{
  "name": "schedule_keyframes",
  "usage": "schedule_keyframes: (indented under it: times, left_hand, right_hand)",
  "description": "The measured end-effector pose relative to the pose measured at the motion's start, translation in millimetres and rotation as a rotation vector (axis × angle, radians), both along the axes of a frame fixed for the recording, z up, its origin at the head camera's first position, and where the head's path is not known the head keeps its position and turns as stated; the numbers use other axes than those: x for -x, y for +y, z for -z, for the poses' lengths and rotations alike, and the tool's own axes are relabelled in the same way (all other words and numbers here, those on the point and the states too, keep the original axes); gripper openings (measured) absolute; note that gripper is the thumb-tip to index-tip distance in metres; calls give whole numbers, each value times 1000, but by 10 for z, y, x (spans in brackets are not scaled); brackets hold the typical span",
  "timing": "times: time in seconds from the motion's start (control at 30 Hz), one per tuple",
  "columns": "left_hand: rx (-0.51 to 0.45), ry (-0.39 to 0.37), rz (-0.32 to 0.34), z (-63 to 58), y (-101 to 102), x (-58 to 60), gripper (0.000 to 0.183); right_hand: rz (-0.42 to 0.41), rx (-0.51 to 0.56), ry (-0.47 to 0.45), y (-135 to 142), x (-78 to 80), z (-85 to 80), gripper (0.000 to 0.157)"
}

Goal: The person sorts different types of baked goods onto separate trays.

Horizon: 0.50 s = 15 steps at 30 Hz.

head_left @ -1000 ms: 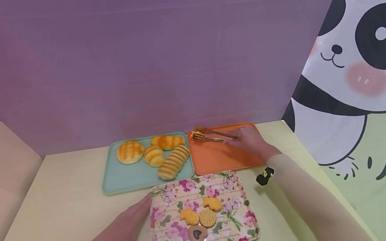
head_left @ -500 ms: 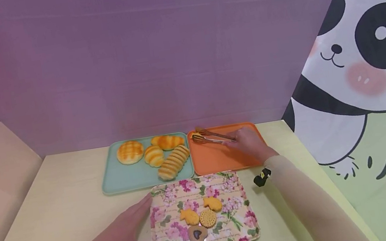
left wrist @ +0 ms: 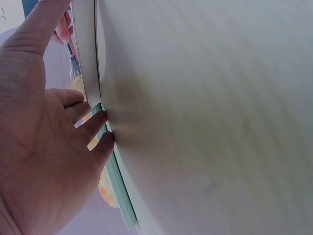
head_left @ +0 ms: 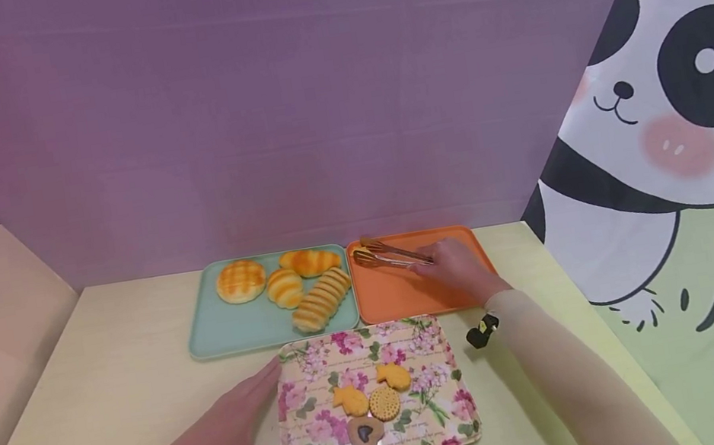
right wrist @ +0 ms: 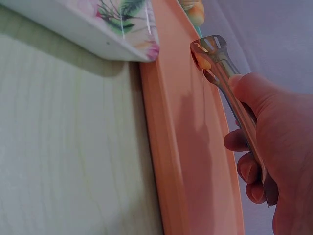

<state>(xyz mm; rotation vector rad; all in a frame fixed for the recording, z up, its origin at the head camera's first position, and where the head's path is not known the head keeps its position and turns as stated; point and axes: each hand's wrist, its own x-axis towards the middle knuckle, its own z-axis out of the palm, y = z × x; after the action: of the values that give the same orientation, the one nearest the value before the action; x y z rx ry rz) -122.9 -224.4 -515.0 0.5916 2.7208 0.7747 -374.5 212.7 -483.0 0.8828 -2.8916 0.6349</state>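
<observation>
In the head view my right hand grips metal tongs over the orange tray. Thumb and fingers wrap the tongs in the right wrist view. Between their spread tips lies a small yellow-orange piece, partly hidden; whether they clamp it I cannot tell. My left hand rests against the left edge of a floral tray, its fingers loosely extended. On that tray sit two fish-shaped biscuits, a round biscuit and a heart-shaped biscuit.
Left of the orange tray is a light blue-green tray. It bears a round bun, a long ridged bread and two other breads. A purple backdrop rises behind the table.
My right hand and the tongs have shifted slightly left, the tips nearer the orange tray's back left corner. The left hand and the floral tray have stayed put.
</observation>
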Motion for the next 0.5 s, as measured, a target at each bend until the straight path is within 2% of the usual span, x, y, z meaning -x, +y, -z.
schedule_keyframes:
  times: [0.17, 0.5]
  left_hand:
    - [-1, 5, 7, 3, -4, 3, 149]
    - [-6, 24, 13, 16, -8, 8, 149]
  right_hand:
    - [19, -36, 1, -21, -10, -8, 34]
    - [45, -21, -31, -53, -58, -3, 28]
